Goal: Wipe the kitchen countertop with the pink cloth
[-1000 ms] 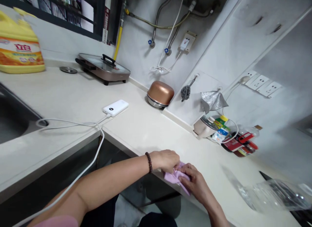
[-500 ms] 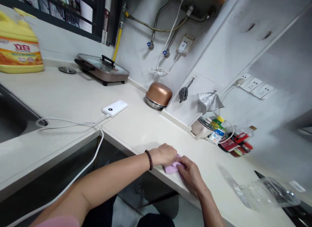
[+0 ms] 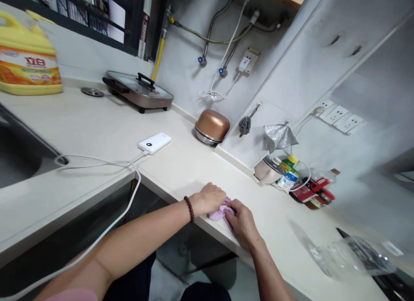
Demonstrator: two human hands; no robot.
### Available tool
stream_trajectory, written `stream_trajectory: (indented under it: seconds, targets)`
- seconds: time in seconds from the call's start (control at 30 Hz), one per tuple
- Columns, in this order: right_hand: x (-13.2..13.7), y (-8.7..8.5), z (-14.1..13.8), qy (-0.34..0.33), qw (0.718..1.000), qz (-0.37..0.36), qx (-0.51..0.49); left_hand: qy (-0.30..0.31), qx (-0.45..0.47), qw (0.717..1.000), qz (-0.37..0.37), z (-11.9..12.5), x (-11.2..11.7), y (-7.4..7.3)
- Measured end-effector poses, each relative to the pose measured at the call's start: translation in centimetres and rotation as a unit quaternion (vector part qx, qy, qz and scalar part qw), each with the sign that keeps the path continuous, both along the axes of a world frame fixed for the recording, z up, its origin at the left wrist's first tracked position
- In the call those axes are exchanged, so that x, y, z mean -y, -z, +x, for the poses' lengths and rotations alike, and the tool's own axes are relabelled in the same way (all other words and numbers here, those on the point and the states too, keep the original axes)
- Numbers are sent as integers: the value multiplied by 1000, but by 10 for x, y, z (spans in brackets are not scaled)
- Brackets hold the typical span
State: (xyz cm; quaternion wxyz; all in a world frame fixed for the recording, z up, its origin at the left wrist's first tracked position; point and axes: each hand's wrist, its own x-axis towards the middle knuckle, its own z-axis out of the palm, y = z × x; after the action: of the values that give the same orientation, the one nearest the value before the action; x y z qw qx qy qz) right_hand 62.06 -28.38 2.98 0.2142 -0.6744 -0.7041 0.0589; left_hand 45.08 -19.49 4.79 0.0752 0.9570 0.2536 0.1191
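Note:
A small lilac cloth [image 3: 218, 211] lies bunched on the pale countertop [image 3: 194, 167] near its front edge. My left hand [image 3: 210, 197], with a bead bracelet at the wrist, is closed over the cloth's left side. My right hand [image 3: 242, 220] presses on the cloth's right side with fingers curled around it. Most of the cloth is hidden under both hands.
A white power bank [image 3: 154, 143] with a cable trailing off the edge lies to the left. A copper pot [image 3: 212, 126], a small cooker [image 3: 269, 169] and packets [image 3: 307, 189] stand by the wall. A glass lid [image 3: 351, 258] sits at right, a sink [image 3: 16, 158] at left.
Both hands have slid with the cloth to the left and a little away from me along the counter edge. The cloth looks more bunched up than before.

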Motion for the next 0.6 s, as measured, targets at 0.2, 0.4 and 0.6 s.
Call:
stream_trajectory:
  seconds: [0.2,0.4,0.6]
  targets:
    - [3,3,-22,-50,998,-34,-6,27,-22,997,-76,-33,-12,-6]
    - [-46,6,-37,45,997,17,66,-87,29,995,37,-19,-40,9]
    - [-49,-5,-55,-122,992,-19,20,-76,-10,997,1,-57,-37,3]
